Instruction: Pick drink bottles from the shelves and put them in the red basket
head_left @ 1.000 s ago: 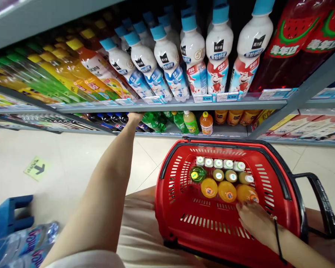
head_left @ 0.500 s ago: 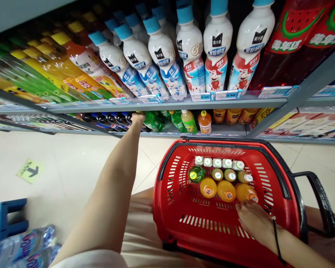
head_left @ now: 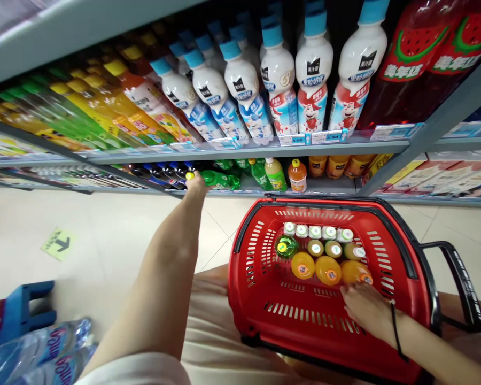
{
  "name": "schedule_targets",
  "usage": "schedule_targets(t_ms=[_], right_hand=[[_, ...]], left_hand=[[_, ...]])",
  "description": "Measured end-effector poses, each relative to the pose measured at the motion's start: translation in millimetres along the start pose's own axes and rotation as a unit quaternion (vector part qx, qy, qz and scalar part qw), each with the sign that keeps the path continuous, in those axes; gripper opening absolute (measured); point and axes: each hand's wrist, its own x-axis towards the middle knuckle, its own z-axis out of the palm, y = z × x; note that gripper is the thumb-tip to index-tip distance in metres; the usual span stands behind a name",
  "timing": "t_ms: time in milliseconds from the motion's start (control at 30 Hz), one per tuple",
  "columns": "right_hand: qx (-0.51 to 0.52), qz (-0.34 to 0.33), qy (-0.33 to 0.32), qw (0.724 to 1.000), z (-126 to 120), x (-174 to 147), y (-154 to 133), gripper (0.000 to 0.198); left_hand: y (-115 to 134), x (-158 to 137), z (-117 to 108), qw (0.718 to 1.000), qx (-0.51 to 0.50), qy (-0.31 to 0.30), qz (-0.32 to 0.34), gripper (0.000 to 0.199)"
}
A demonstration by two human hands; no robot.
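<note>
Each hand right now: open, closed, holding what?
Left hand: closed around a green bottle.
Right hand: at an orange bottle in the basket; grip cannot be told.

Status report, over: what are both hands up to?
Left hand: gripping green bottle, tipped sideways. Right hand: inside red basket, by an orange bottle. Shelf ledge above left hand.

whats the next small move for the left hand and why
I'd probably draw the green bottle clear of the lower shelf, toward the red basket: the left hand holds it near its yellow cap, it lies almost sideways, and the basket holds another yellow-capped green bottle.
</note>
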Motion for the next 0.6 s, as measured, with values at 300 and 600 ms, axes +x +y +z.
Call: schedule_targets(t_ms=[300,600], right_hand=[[0.032,-0.034,0.021,0.999,1.2,-7.5,4.3,0.039],[0.15,-0.142,0.159,0.965,-6.6,-11.4,5.2,0.032]], left_hand=[[9.4,-40.8,-92.5,0.997,0.005,-0.071,-0.018,0.035],[36.2,-125.8,-241.4,0.954,-0.119,-0.212,0.177,0.048]])
